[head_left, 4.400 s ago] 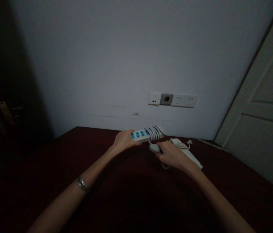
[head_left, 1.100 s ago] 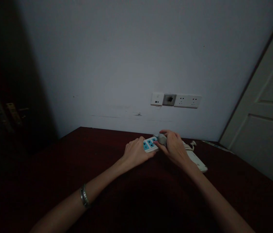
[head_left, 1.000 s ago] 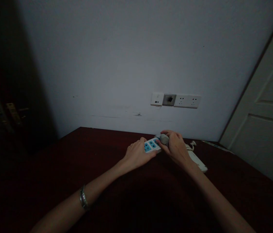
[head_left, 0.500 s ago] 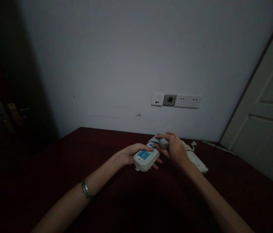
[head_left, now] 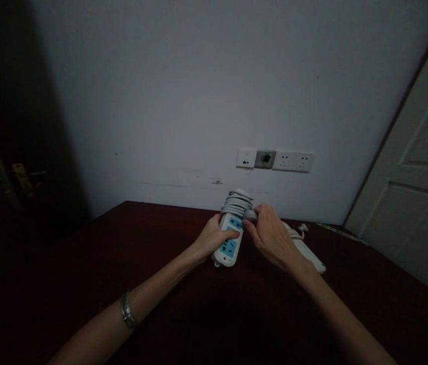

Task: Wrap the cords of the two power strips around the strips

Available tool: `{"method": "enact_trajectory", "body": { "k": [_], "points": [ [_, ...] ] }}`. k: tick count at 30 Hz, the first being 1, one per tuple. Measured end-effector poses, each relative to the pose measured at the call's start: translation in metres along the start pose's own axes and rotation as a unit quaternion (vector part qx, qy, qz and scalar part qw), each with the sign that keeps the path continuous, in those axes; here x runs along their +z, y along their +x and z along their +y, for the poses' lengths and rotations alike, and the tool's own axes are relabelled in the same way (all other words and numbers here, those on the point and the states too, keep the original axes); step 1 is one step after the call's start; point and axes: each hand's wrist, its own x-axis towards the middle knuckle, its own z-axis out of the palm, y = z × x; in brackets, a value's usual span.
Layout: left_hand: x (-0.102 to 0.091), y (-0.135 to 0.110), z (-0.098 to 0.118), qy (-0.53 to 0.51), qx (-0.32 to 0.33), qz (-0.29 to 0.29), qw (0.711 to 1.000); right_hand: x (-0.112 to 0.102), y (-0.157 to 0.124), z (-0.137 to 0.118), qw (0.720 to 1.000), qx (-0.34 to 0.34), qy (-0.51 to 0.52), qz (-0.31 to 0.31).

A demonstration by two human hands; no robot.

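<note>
A white power strip with blue socket faces is tilted up above the dark red table. Grey cord is wound in several turns round its far end. My left hand is closed round the strip's middle, with the thumb across the sockets and the other fingers hidden underneath. The fingers of my right hand are closed on the grey plug at the cord's end, beside the wound turns. Behind my right wrist lies a second white power strip, its pale cord wrapped round it.
The dark red tabletop runs back to a pale wall. Wall sockets and switch plates sit above its rear edge. A white panelled door stands at the right, and a door handle shows at the left.
The strip has turned more upright, its far end raised so the wound cord shows. My right hand has opened the view of the plug, shifting slightly left with it. The second strip stays put.
</note>
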Motion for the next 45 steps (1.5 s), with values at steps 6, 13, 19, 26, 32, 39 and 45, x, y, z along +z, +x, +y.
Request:
{"method": "enact_trajectory", "body": {
  "k": [6,13,19,26,32,39,45],
  "points": [
    [-0.006,0.000,0.004,0.133,0.139,0.114,0.975,0.009,-0.002,-0.011,0.992,0.044,0.109,0.036],
    [-0.005,-0.005,0.006,0.165,0.162,0.129,0.964,0.012,-0.003,-0.015,0.984,0.002,0.124,0.127],
    [-0.012,0.005,0.004,0.131,0.134,0.111,0.976,0.002,-0.001,-0.018,0.994,-0.054,0.054,0.078],
    [-0.014,0.008,0.000,0.146,0.128,0.113,0.975,-0.006,0.001,-0.030,0.998,-0.006,-0.036,-0.051],
    [-0.003,-0.003,0.001,0.236,0.146,0.140,0.950,-0.003,0.000,-0.035,0.996,0.024,-0.063,-0.054],
    [0.007,-0.013,0.003,0.234,0.124,0.146,0.953,-0.003,-0.001,-0.038,0.998,0.022,-0.053,-0.023],
    [0.011,-0.017,0.000,0.185,0.126,0.144,0.964,-0.004,0.000,-0.034,0.999,0.030,-0.045,0.004]
  ]
}}
